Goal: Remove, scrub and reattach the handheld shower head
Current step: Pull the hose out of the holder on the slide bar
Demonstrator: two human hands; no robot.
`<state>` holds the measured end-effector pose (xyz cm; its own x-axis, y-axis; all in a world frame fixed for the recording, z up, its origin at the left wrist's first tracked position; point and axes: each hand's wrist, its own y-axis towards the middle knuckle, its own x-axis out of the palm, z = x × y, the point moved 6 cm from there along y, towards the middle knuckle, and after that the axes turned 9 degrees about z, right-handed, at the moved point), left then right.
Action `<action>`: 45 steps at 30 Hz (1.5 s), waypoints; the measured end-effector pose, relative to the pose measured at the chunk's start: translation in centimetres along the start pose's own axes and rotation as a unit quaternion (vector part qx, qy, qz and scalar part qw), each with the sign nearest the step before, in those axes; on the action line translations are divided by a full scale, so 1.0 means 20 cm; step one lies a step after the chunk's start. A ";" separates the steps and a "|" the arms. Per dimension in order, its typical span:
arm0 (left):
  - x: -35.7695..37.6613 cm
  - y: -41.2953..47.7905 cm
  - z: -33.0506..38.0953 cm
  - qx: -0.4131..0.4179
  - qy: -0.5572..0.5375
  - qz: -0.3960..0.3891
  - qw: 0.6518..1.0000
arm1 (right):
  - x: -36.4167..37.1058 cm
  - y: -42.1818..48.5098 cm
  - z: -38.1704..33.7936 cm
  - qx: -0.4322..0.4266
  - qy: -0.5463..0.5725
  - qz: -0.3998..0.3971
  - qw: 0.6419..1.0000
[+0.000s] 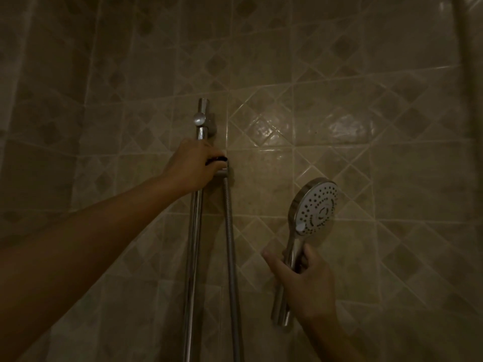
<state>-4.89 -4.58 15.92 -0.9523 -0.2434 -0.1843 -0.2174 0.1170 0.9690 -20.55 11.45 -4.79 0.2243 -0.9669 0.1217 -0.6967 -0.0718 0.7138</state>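
A chrome handheld shower head (315, 207) with a round white spray face stands upright to the right of the rail, detached from the hose. My right hand (304, 278) grips its chrome handle, index finger stretched out to the left. My left hand (192, 165) is curled round the holder on the vertical chrome slide rail (193, 257), where the top end of the ribbed metal hose (231, 244) sits. The hose hangs straight down from there.
Beige glossy wall tiles (339, 126) with diamond patterns fill the view in dim light. The rail's upper wall mount (202, 118) is just above my left hand. A dark vertical edge (467, 74) runs down the far right.
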 end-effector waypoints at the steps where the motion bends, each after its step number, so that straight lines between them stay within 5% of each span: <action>1: 0.00 0.00 0.00 -0.005 0.003 -0.003 1.000 | -0.01 0.00 0.00 0.002 0.002 -0.002 1.000; 13: -0.04 -0.27 0.05 -0.046 0.037 0.002 0.998 | 0.10 -0.10 -0.01 0.003 -0.004 -0.064 0.998; 20: 0.05 -0.71 0.13 -0.116 -0.032 -0.129 0.984 | 0.23 -0.21 -0.02 -0.041 -0.028 -0.092 0.995; 27: 0.16 -1.18 0.33 -0.297 -0.238 -0.277 0.882 | 0.26 -0.27 0.02 -0.083 -0.071 -0.055 0.992; 33: 0.19 -1.40 0.48 -0.426 -0.338 -0.310 0.780 | 0.25 -0.39 0.08 -0.070 -0.105 -0.052 0.991; 45: -0.31 -1.73 0.42 -0.503 -0.397 -0.267 0.720 | 0.35 -0.88 -0.26 -0.028 -0.025 -0.195 0.980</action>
<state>6.76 1.06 -17.88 -0.7000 0.6784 -0.2231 -0.7127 -0.6434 0.2795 -3.06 7.20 -12.88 0.4320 -0.8793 -0.2006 -0.5256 -0.4262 0.7363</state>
